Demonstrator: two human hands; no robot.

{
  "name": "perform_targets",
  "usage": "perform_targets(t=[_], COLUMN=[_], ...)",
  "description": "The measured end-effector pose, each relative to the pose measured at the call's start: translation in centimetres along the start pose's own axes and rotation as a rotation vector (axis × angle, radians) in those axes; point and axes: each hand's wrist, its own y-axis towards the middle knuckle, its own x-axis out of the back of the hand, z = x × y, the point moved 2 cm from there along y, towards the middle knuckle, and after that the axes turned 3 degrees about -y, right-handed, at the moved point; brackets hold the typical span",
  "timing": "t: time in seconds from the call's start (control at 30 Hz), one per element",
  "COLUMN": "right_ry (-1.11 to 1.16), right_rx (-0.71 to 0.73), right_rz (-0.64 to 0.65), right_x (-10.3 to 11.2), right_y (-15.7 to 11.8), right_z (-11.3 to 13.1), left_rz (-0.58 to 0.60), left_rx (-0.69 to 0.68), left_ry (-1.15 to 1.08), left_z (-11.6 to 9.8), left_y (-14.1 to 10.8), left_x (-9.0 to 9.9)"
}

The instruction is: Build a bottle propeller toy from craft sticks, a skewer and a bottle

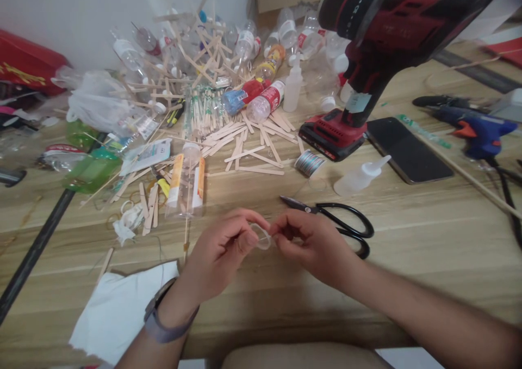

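A small translucent ring [261, 245] hangs between my two hands over the wooden table, near its front edge. My left hand [222, 249] pinches the ring between thumb and forefinger. With its fingertips pressed together, my right hand [308, 241] meets the ring's right side; what those fingertips hold is too small to make out. Black-handled scissors [324, 208] lie just behind and to the right of my right hand. A spool of multicoloured thread [310, 164] and a white squeeze bottle [361, 177] stand farther back.
A red and black drill [362, 69] stands at the back right, beside a phone [410, 149] and a blue glue gun [483, 135]. Wooden sticks [259, 151] and plastic bottles [267, 102] crowd the back. White cloth [122, 309] lies at front left.
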Motion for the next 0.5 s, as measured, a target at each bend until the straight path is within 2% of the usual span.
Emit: perform_targets(t=[0.13,0.3,0.5], right_ry=[0.035,0.187,0.385], right_rx=[-0.031,-0.083,-0.164], right_rz=[0.087,0.212,0.282], right_x=[-0.4,-0.9,-1.3], right_y=[-0.2,-0.4,-0.4], right_z=[0.0,-0.3,-0.4], left_rz=[0.103,0.110,0.130], left_rx=[0.066,0.045,0.045], left_ry=[-0.188,-0.152,-0.106], left_z=[0.5,0.7,0.5], left_y=[-0.1,0.0,-0.1], left_x=[-0.5,-0.9,-1.0])
